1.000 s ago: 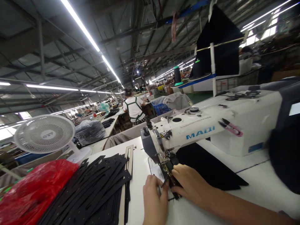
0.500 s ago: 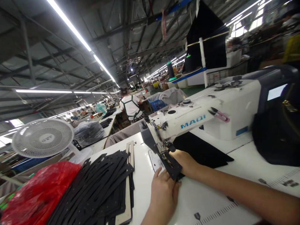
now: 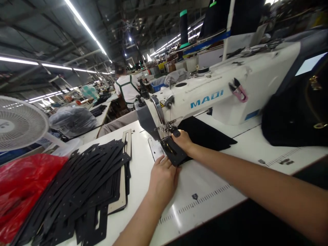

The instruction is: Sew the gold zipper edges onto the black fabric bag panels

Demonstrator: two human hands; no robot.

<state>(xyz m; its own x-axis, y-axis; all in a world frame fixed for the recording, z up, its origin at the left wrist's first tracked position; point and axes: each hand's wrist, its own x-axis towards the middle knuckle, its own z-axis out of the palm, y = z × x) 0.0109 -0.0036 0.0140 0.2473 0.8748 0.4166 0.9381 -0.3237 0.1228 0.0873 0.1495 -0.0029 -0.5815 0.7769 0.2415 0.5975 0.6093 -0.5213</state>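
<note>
A small black piece (image 3: 173, 152) lies under the needle of a white sewing machine (image 3: 217, 90) on a white table (image 3: 205, 184). My left hand (image 3: 162, 179) rests on the table at the near edge of the piece, fingers laid flat against it. My right hand (image 3: 182, 140) sits on the far side of the piece beside the presser foot, fingers curled on it.
A heap of black cut-out parts (image 3: 87, 184) covers the left of the table, next to a red plastic bag (image 3: 23, 188) and a white fan (image 3: 17, 123). Black fabric (image 3: 205, 135) lies under the machine arm. A dark bag (image 3: 297, 109) stands right. A person (image 3: 126, 87) works farther back.
The view has tilted down and nearer. My left hand has slid from beside the needle to the near edge of the piece; my right hand has moved up beside the presser foot.
</note>
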